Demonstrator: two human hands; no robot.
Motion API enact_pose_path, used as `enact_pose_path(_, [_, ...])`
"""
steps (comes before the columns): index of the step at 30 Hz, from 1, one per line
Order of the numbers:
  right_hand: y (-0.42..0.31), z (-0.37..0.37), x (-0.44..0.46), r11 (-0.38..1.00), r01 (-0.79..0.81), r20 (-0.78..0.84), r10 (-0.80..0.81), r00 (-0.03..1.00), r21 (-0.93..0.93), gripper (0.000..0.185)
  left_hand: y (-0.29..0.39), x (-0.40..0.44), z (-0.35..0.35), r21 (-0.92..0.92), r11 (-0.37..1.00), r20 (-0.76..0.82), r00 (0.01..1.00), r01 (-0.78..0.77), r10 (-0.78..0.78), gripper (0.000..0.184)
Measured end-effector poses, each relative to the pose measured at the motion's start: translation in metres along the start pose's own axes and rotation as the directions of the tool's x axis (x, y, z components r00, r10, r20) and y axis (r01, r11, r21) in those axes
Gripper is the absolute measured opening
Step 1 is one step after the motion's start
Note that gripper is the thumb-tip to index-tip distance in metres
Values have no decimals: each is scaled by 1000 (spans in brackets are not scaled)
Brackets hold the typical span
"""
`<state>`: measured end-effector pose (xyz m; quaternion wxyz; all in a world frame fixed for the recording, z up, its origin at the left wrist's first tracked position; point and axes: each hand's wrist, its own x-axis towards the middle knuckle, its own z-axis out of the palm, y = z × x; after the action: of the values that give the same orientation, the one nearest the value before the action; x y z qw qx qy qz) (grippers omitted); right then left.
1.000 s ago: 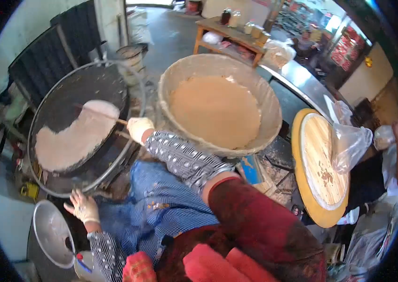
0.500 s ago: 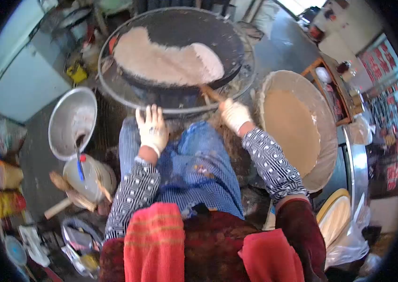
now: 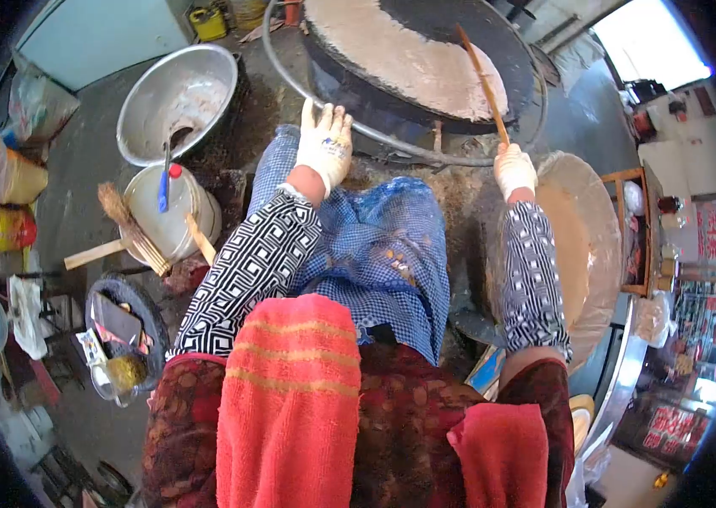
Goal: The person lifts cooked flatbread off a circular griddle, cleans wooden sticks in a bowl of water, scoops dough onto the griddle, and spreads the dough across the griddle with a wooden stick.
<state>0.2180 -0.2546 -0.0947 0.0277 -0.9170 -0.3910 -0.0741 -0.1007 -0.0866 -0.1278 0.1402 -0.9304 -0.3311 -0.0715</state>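
Observation:
My right hand [image 3: 514, 169], in a pale glove, is closed around the lower end of a long wooden stick [image 3: 485, 85]. The stick's blade lies over pinkish-beige batter [image 3: 409, 63], spread in a curved band on the round black griddle [image 3: 536, 80]. Part of the dark griddle surface shows bare behind the batter. My left hand [image 3: 325, 148], also gloved, rests with spread fingers at the metal ring [image 3: 375, 135] around the griddle's near side and holds nothing. A large plastic-lined basin of brown batter [image 3: 563, 229] stands beside my right forearm.
At the left are a metal bowl [image 3: 142, 110] with a ladle, a white bucket [image 3: 206, 203] and a brush [image 3: 125, 224]. A dark tray [image 3: 155, 317] holds a phone and jars. A wooden shelf [image 3: 650, 229] stands at the right, and a yellow container [image 3: 207, 23] beyond the bowl.
The view has swung, putting the griddle at the top and the basin at the right. The stick now lies across the batter's right part. My left hand stays open near the ring.

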Motion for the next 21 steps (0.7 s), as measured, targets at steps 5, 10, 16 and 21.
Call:
enact_pose_path(5, [-14, 14, -35, 984, 167, 33, -166, 986, -65, 33, -6, 4, 19, 16, 998, 8, 998, 65, -65, 51])
enact_pose_path(10, [24, 20, 6, 999, 41, -27, -41, 999, -20, 38, -23, 9, 11, 9, 998, 51, 996, 69, -69, 51])
enact_pose_path(16, [23, 34, -19, 966, 259, 15, -259, 966, -18, 39, -34, 16, 10, 64, 989, 76, 988, 131, -136, 52])
enact_pose_path(21, [32, 6, 7, 999, 31, 21, -30, 999, -43, 38, -52, 25, 5, 25, 985, 176, 969, 170, -172, 58])
